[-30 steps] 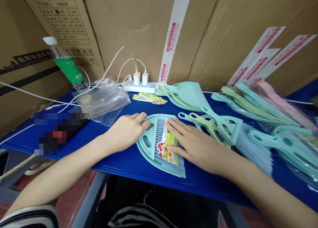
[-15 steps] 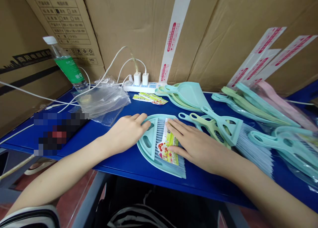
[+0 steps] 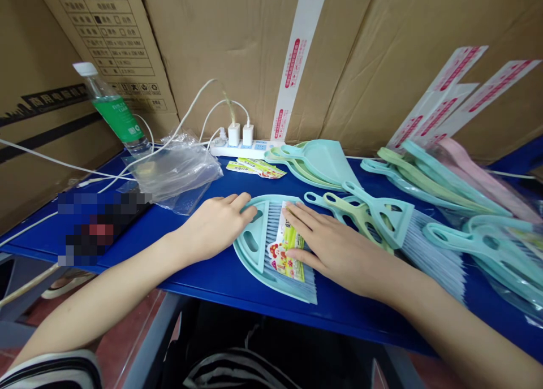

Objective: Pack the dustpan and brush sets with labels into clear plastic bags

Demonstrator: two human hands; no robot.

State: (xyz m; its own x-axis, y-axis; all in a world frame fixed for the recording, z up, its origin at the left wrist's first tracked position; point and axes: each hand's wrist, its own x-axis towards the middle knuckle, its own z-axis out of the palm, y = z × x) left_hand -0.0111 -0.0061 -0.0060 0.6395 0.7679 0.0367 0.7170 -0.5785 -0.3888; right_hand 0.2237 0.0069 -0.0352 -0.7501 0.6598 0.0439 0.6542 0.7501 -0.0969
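Observation:
In front of me a light-blue dustpan (image 3: 246, 267) lies on the table with a matching hand brush (image 3: 262, 247) nested on it, grey-blue bristles pointing right. My left hand (image 3: 216, 228) is curled over their handle end, which its fingers hide. A yellow-green printed card (image 3: 292, 259) rests across the bristles. My right hand (image 3: 339, 250) lies on that card, fingers stretched out and pressing on its upper right part. Right beside it are loose brushes, one light blue (image 3: 392, 222) and one pale green (image 3: 360, 216).
Stacked dustpans (image 3: 326, 160) stand behind, near a power strip (image 3: 246, 150) with chargers. More cards (image 3: 257, 168) lie there. Bagged sets (image 3: 500, 256) and coloured dustpans (image 3: 449, 180) are at right. At left are a plastic bag (image 3: 173, 171), white cables and a bottle (image 3: 116, 117). Cardboard (image 3: 237, 44) walls the back.

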